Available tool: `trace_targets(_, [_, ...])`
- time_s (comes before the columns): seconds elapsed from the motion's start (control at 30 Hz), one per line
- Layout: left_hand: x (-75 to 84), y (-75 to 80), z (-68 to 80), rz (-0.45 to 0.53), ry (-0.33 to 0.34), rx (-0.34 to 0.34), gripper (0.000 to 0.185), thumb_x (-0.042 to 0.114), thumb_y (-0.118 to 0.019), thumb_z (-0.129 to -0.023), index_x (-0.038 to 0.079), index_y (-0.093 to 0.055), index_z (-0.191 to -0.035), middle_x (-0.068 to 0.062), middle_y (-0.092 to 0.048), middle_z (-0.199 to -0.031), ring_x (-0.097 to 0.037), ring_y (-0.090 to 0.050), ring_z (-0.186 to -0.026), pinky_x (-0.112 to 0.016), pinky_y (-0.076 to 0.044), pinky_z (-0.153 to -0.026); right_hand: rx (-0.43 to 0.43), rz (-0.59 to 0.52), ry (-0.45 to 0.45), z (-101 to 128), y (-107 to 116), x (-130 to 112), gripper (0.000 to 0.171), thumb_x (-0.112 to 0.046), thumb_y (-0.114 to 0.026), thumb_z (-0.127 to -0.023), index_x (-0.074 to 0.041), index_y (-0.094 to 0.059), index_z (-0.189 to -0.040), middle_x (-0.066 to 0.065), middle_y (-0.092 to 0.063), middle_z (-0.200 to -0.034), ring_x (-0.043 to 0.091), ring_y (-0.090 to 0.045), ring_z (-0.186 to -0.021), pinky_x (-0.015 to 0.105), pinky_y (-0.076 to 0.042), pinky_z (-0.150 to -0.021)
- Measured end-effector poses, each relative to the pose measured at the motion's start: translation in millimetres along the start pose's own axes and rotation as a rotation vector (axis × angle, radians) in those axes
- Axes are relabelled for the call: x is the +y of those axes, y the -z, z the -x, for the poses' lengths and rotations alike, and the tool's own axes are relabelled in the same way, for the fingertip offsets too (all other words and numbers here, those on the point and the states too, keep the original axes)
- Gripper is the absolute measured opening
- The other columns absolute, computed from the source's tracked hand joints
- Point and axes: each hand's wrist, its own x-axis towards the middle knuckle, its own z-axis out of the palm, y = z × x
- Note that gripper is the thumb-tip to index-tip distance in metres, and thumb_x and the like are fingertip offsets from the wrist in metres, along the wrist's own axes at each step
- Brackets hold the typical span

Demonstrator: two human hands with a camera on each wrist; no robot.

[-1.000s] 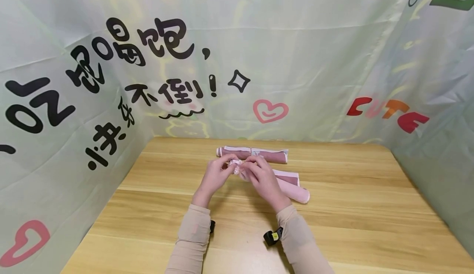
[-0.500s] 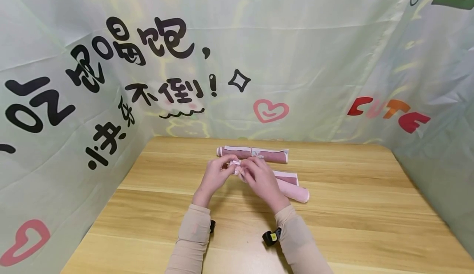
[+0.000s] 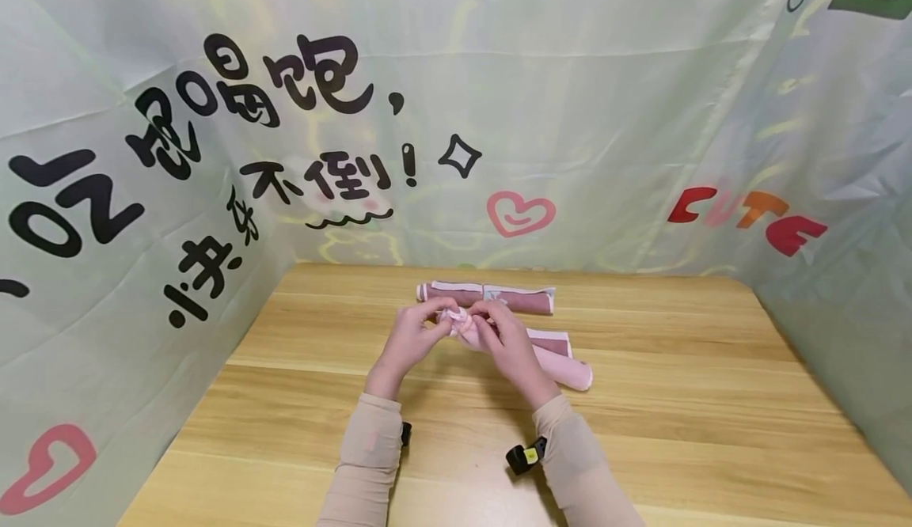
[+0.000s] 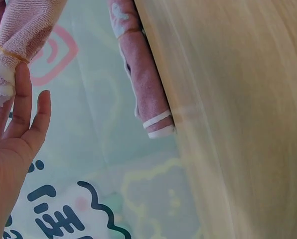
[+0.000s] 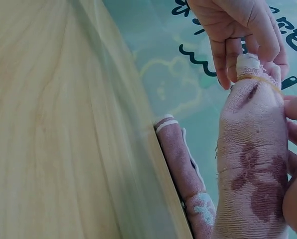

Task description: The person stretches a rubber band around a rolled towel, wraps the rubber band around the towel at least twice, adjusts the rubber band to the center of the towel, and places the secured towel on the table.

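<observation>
Both my hands meet over the middle of the worktop (image 3: 677,400), working the gathered end of a pink rolled towel (image 5: 253,169). My left hand (image 3: 412,339) pinches the white tip that sticks out past a thin rubber band (image 5: 258,78); the thumb and first fingers (image 5: 255,30) are curled onto that tip, while in the left wrist view the other fingers stand straight beside it. My right hand (image 3: 507,345) is wrapped round the roll's body just behind the band, fingers curled on the cloth, mostly cut off at the edge of the right wrist view.

The towel is lifted a little at the hand end; its far end rests on the worktop toward my right, lying over another folded pink piece (image 3: 554,343). A second rolled towel (image 3: 484,296), darker pink with white trim, lies just beyond, by the printed backdrop (image 3: 214,155).

Step in hand, as I judge it: seating the band on the bunched end. Next move likely calls for holding the roll tight while the left fingers settle or double the band, without letting the gather slip out.
</observation>
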Motion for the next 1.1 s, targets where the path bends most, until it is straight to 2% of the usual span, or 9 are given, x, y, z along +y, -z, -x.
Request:
trace_targets(0.2, [-0.2, -0.7, 0.0, -0.034, -0.051, 0.0, 0.02, -0.005, -0.064, -0.082, 0.009, -0.072, -0.096, -0.007, -0.073, -0.086, -0.009, -0.059, -0.069, -0.027, -0.055, -0.063, 0.002, 0.013, 0.069, -1.4, 4.5, 3.0, 0.019, -0.002, -0.066, -0.09, -0.011, -0.072, -0.105, 0.006, -0.071, -0.105, 0.02, -0.064, -0.098, 0.039, -0.057, -0.083])
trace_targets(0.47, [-0.6, -1.3, 1.3, -0.023, -0.034, -0.007, 0.017, -0.002, -0.067, -0.084, 0.009, -0.073, -0.096, -0.007, -0.074, -0.09, -0.013, -0.063, -0.073, -0.021, -0.051, -0.06, 0.027, 0.08, 0.215, -1.3, 6.8, 10.0, 0.019, -0.002, -0.075, -0.081, -0.01, -0.074, -0.098, 0.005, -0.073, -0.098, 0.022, -0.065, -0.097, 0.041, -0.048, -0.098])
trace_targets(0.6, [-0.4, -2.7, 1.5, -0.011, -0.039, -0.027, 0.016, 0.0, -0.066, -0.086, 0.009, -0.073, -0.098, -0.006, -0.074, -0.09, -0.012, -0.062, -0.073, -0.023, -0.052, -0.062, 0.012, 0.133, 0.277, -2.2, 7.8, 11.1, 0.016, -0.004, -0.073, -0.082, -0.01, -0.071, -0.097, 0.005, -0.07, -0.097, 0.021, -0.064, -0.096, 0.038, -0.05, -0.091])
trace_targets(0.77, [0.2, -6.3, 2.3, -0.028, -0.073, -0.053, 0.014, 0.001, -0.065, -0.088, 0.009, -0.073, -0.097, -0.004, -0.074, -0.086, -0.011, -0.063, -0.07, -0.023, -0.053, -0.062, -0.084, 0.206, 0.249, -0.7, 11.2, 8.5, 0.006, -0.012, -0.068, -0.085, -0.015, -0.064, -0.088, 0.0, -0.064, -0.101, 0.017, -0.056, -0.097, 0.035, -0.049, -0.082])
trace_targets(0.87, [0.7, -8.1, 2.1, -0.037, -0.078, -0.067, 0.015, 0.001, -0.064, -0.088, 0.009, -0.072, -0.098, -0.005, -0.074, -0.086, -0.013, -0.064, -0.07, -0.02, -0.051, -0.06, -0.152, 0.216, 0.21, 0.4, 12.9, 6.5, 0.011, -0.016, -0.066, -0.084, -0.019, -0.057, -0.08, -0.002, -0.06, -0.104, 0.016, -0.052, -0.099, 0.034, -0.047, -0.08])
trace_targets(0.97, [0.7, -9.1, 2.0, -0.052, -0.052, -0.061, 0.016, 0.0, -0.064, -0.087, 0.008, -0.072, -0.098, -0.006, -0.074, -0.088, -0.016, -0.064, -0.071, -0.02, -0.051, -0.062, -0.217, 0.208, 0.175, 1.0, 13.7, 5.7, 0.016, -0.016, -0.064, -0.086, -0.021, -0.052, -0.076, -0.003, -0.057, -0.107, 0.015, -0.049, -0.101, 0.033, -0.045, -0.081])
trace_targets(1.1, [1.6, -9.0, 1.9, -0.061, 0.019, -0.032, 0.018, -0.001, -0.063, -0.085, 0.008, -0.072, -0.098, -0.008, -0.073, -0.089, -0.016, -0.062, -0.07, -0.025, -0.053, -0.065, -0.263, 0.196, 0.161, 0.4, 14.8, 4.1, 0.015, -0.013, -0.064, -0.082, -0.02, -0.053, -0.074, 0.002, -0.056, -0.111, 0.02, -0.048, -0.105, 0.038, -0.044, -0.087])
